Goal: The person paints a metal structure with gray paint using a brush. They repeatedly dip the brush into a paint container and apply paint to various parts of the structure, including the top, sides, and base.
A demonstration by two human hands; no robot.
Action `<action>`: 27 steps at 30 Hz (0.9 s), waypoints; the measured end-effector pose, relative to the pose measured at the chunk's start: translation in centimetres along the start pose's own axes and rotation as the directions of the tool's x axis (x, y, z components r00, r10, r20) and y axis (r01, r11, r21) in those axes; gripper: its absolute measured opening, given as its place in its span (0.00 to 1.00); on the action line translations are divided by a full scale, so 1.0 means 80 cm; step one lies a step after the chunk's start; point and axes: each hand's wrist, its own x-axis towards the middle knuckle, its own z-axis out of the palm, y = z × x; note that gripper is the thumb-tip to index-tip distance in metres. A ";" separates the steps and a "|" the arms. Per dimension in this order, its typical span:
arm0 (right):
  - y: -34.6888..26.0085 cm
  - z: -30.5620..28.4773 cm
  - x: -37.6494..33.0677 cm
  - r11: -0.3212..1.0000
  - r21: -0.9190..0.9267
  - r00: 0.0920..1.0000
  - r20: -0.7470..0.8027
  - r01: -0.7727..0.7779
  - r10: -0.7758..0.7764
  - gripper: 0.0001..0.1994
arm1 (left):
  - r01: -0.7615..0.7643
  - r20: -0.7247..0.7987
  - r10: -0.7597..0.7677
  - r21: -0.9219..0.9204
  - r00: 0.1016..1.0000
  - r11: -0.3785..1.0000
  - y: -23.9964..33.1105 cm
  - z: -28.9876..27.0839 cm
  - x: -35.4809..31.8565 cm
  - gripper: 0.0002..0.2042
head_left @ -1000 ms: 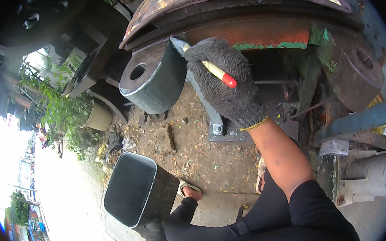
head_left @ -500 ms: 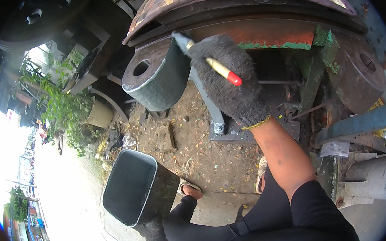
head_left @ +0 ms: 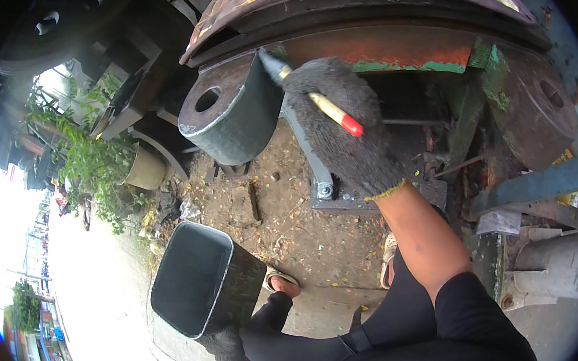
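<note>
Gripping from below, the gloved left hand (head_left: 226, 341) is closing around a black rectangular metal container (head_left: 205, 289), open mouth tilted leftward. Up and right of it, the gloved right hand (head_left: 349, 134) is clasping a yellow-and-red paintbrush (head_left: 324, 106), its bristles touching the dark steel bracket with a round hole (head_left: 229, 115).

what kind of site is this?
Probably an outdoor roadside metal or vehicle repair yard: a rusty steel bracket under a heavy frame, bare dirt ground, a paintbrush in the gloved right hand.
</note>
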 end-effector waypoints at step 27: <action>-0.004 0.002 -0.055 0.997 0.008 0.997 0.005 0.079 -0.079 0.09 | -0.041 0.067 0.036 0.075 0.997 0.996 -0.043 -0.010 -0.009 0.34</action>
